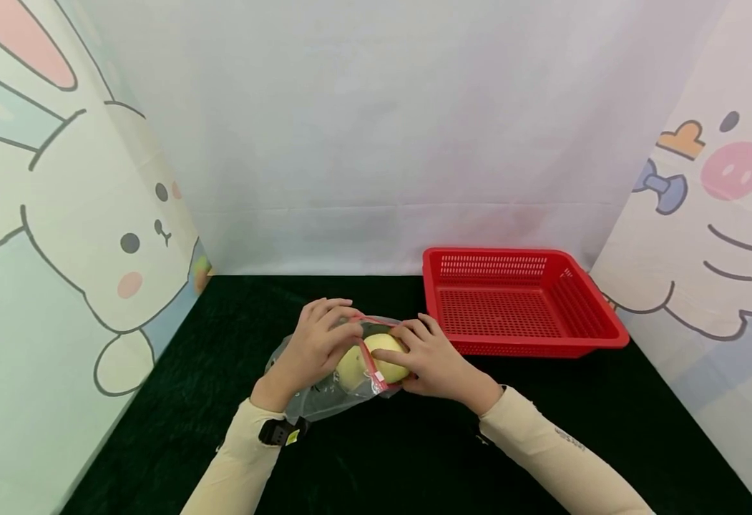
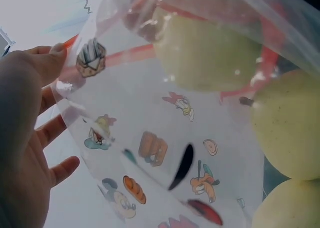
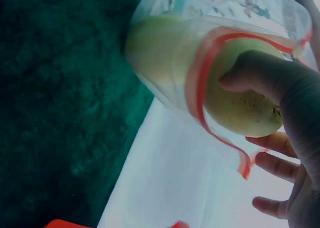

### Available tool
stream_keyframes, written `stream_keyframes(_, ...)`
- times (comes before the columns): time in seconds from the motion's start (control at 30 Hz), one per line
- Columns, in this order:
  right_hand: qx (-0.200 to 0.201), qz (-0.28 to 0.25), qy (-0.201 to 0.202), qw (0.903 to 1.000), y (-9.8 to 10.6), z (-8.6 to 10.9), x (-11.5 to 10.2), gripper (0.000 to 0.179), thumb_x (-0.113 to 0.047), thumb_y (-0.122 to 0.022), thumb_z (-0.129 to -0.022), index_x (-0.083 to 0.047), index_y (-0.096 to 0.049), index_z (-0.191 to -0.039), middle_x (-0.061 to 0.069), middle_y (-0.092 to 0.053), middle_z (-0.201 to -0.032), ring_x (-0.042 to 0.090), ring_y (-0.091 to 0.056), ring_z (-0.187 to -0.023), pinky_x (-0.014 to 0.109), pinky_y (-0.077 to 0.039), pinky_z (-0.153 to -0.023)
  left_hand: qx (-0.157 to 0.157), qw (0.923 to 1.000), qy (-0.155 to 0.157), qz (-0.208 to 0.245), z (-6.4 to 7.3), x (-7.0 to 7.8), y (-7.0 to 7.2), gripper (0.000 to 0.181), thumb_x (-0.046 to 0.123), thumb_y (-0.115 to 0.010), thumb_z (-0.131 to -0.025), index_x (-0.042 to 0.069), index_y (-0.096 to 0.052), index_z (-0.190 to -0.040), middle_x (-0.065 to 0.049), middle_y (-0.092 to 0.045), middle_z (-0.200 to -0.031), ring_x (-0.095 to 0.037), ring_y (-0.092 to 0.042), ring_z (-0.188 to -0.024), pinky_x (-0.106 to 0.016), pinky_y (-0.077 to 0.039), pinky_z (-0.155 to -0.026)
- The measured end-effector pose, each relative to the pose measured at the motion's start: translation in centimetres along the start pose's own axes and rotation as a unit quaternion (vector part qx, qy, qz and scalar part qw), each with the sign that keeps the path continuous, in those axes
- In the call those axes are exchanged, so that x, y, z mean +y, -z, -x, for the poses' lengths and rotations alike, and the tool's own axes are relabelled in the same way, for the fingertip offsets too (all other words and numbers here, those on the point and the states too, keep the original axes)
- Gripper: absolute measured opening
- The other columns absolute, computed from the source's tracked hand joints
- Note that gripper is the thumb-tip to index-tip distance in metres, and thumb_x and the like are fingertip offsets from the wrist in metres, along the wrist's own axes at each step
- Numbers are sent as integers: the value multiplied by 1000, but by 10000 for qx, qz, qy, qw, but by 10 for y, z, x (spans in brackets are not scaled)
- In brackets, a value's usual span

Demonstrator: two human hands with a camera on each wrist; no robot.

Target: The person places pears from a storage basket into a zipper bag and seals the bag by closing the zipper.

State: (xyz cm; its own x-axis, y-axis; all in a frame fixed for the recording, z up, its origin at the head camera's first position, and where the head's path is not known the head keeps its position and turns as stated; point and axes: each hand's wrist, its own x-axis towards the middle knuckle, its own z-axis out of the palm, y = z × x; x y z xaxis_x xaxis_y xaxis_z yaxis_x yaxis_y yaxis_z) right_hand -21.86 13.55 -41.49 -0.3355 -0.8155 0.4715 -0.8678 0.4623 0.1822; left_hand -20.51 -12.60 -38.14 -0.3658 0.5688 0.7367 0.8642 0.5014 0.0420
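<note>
A clear zip bag (image 1: 324, 404) with a red zip edge and cartoon prints lies on the dark cloth. My left hand (image 1: 316, 345) pinches its red rim between thumb and finger, the other fingers spread apart, as the left wrist view shows. At the bag's mouth my right hand (image 1: 436, 363) grips a yellow-green pear (image 3: 245, 105), thumb on one side and fingers on the other. Part of this pear is outside the red edge. Deeper in the bag, other pears (image 2: 287, 125) show through the plastic; one has a short brown stem.
A red perforated basket (image 1: 511, 345) stands at the back right, just beyond my right hand. Dark green cloth (image 1: 176, 400) covers the table. White and cartoon-printed curtains (image 1: 324, 143) enclose the back and both sides.
</note>
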Motion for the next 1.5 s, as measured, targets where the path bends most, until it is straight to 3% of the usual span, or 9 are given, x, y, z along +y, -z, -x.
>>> stream_keyframes(0.33, -194, 517, -433, 9975, -19, -5, 0, 64, -41, -85, -79, -33, -57, -136, 10, -59, -123, 30, -52, -117, 71, -34, -98, 43, 10000, -49, -22, 2, 1, 0, 39, 35, -37, -109, 13, -67, -99, -9, -65, -117, -35, -53, -121, -62, -37, -98)
stream_keyframes(0.53, -511, 488, -560, 9959, -24, -9, -1, 64, -48, -81, -81, -33, -55, -138, 10, -59, -123, 30, -50, -118, 75, -30, -99, 106, 9999, -25, 21, 3, 0, 1, 36, 34, -37, -109, 14, -66, -102, -10, -65, -116, -35, -53, -121, -62, -37, -98)
stream_keyframes(0.83, -1041, 475, -650, 9913, -21, -8, 0, 75, -50, -87, -72, -32, -57, -138, 6, -58, -130, 27, -44, -123, 75, -23, -103, 107, 9999, -68, -57, 3, 1, 2, 34, 33, -38, -109, 14, -66, -100, -8, -66, -116, -34, -53, -120, -61, -37, -98)
stream_keyframes(1.1, -1117, 381, -655, 9909, -15, -7, 2, 75, -56, -84, -73, -28, -58, -138, 2, -58, -133, 24, -44, -125, 73, -21, -106, 237, 9996, -96, -87, 3, 0, 3, 36, 32, -37, -109, 13, -66, -100, -8, -66, -114, -35, -54, -119, -62, -37, -97)
stream_keyframes(1.5, -1128, -52, -439, 9926, -10, -3, 7, 58, -37, -84, -81, -23, -62, -132, -3, -63, -126, 22, -47, -124, 72, -20, -107, 211, 9997, 43, -121, 4, -2, 4, 37, 33, -36, -109, 13, -66, -100, -8, -66, -115, -36, -53, -121, -63, -34, -99)
